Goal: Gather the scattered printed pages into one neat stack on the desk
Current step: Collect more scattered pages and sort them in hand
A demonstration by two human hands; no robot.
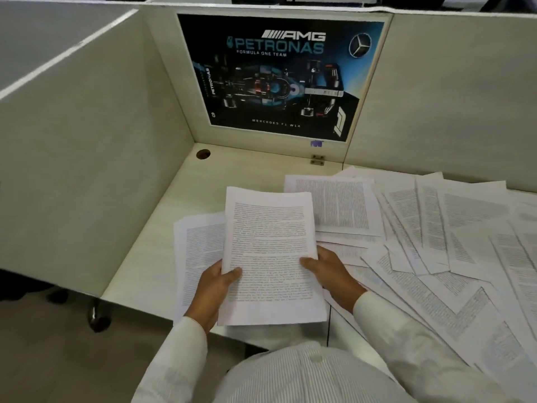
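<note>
- The table (232, 170) carries everything. Its bare corner lies beyond both hands and would likely have room for the finished stack.
- The loose pages (436, 228) fan out from just beside the right hand (331, 277) to its outer side. They lie flat, print up, overlapping and skewed. With so many not yet collected, the gathering looks to be at an early stage.
- The held bundle (270, 242) sits between the two hands, raised off the table and tilted toward the person, probably so its edges can be squared. It is white paper with dense black text, and the top sheets are slightly offset from one another.
- A single sheet (197, 251) lies flat below and to the outer side of the left hand (216, 289).
- The left hand grips the bundle's left edge with the thumb on the printed face. The right hand grips the right edge the same way.
</note>
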